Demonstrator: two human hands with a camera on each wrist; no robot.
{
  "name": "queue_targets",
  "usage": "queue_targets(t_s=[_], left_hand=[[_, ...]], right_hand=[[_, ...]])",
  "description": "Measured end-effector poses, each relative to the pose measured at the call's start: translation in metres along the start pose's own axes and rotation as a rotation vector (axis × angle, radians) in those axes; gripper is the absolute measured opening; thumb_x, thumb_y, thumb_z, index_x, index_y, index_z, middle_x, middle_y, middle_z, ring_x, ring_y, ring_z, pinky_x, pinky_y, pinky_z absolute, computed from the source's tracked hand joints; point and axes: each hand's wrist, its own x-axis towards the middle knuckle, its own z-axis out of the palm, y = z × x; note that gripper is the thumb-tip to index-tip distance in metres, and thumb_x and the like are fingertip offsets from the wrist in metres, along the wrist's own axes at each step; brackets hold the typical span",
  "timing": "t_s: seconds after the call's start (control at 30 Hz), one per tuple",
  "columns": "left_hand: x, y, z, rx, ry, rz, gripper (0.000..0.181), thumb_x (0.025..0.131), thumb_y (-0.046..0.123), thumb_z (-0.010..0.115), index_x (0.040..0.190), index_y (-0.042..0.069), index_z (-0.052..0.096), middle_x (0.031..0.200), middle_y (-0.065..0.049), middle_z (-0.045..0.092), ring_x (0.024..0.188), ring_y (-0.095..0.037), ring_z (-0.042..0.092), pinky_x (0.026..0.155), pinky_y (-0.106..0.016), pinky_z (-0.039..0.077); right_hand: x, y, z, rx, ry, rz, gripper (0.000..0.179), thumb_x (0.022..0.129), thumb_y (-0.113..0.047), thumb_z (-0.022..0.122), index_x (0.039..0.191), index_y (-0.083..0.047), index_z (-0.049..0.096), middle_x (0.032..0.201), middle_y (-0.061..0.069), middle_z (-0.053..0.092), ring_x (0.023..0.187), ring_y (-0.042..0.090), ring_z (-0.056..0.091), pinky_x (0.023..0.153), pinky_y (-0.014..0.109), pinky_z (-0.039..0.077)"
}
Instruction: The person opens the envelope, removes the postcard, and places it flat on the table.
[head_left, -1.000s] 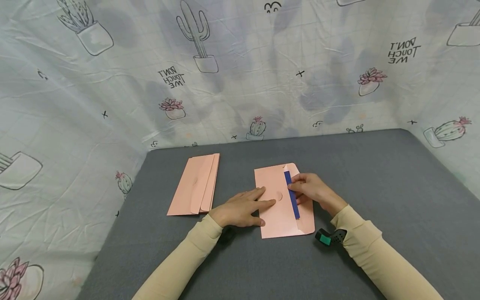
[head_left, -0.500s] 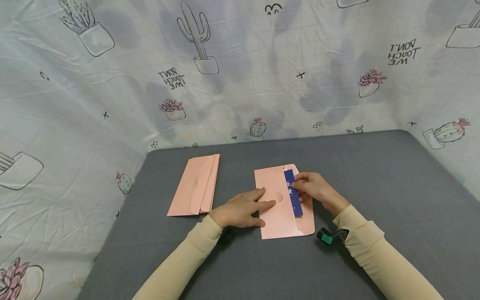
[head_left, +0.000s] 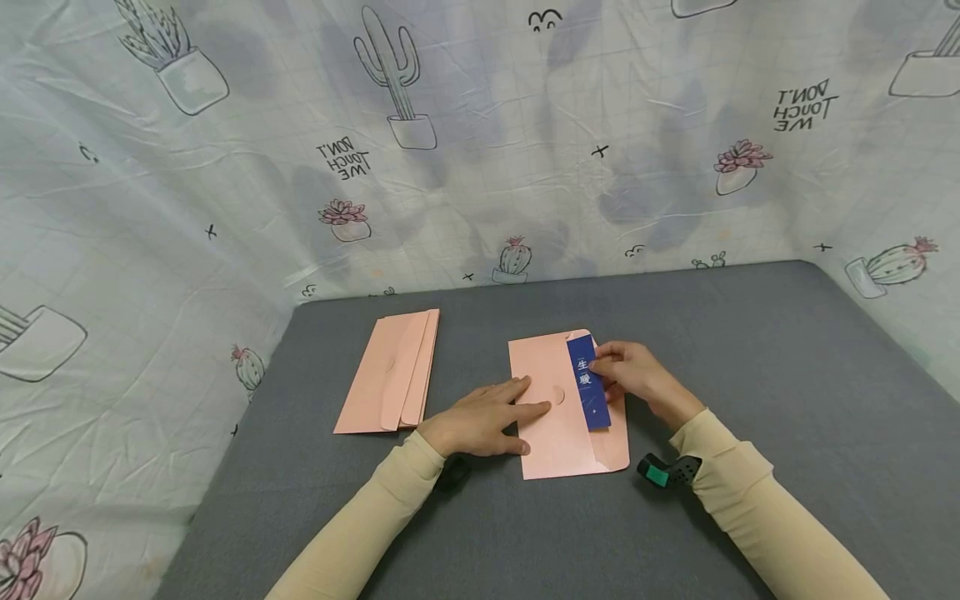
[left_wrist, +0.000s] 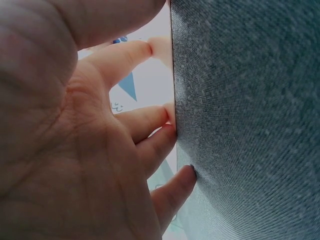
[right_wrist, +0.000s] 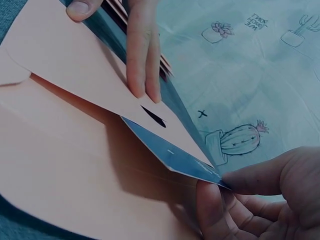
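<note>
A pink envelope [head_left: 547, 446] lies on the grey table, its flap folded out to the right. Spread fingers of my left hand [head_left: 483, 419] press on the envelope's left side, beside the half-round slit. Between thumb and fingers, my right hand [head_left: 637, 375] pinches the outer edge of a blue card [head_left: 588, 387] with white characters. Part of that card sticks out of the envelope's mouth; the rest is hidden inside. In the right wrist view the card [right_wrist: 160, 145] slants up from the opening, which gapes a little.
To the left, a small stack of pink envelopes [head_left: 390, 367] lies on the grey tabletop [head_left: 480, 533]. A pale curtain [head_left: 480, 150] printed with cacti hangs behind the table and along its sides. A dark band [head_left: 667, 472] sits at the right wrist.
My right hand has moved to the right and drawn the blue card further out of the envelope, so its white characters show. My left hand has stayed in place.
</note>
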Motion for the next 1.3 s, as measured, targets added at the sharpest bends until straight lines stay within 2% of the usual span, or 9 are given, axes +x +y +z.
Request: queue_targets(t_s=[0.4,0.97,1.3], left_hand=[[0.000,0.000,0.001,0.002,0.003,-0.007,0.067,0.098,0.040,0.065,0.158,0.031,0.037,0.171,-0.010,0.015,0.159,-0.025,0.016,0.126,-0.051,0.021],[0.000,0.000,0.002,0.002,0.008,-0.004,0.067,0.098,0.039,0.065,0.158,0.030,0.037,0.171,-0.011,0.016,0.159,-0.026,0.017,0.126,-0.051,0.021],[0.000,0.001,0.002,-0.001,0.012,-0.004,0.067,0.097,0.038,0.066,0.158,0.030,0.038,0.171,-0.011,0.017,0.159,-0.026,0.017,0.126,-0.051,0.021]], right_hand=[[0.003,0.003,-0.007,0.005,0.004,-0.008,0.041,0.102,-0.014,0.058,0.134,0.011,0.052,0.093,0.009,0.070,0.069,0.010,0.063,0.062,0.026,0.058],[-0.001,-0.004,-0.019,-0.007,0.032,-0.017,0.041,0.101,-0.013,0.057,0.133,0.012,0.052,0.092,0.007,0.067,0.074,0.010,0.061,0.063,0.025,0.057],[-0.004,-0.007,-0.026,-0.009,0.078,0.011,0.043,0.101,-0.019,0.057,0.135,0.008,0.054,0.098,0.007,0.067,0.077,0.011,0.062,0.068,0.027,0.057]])
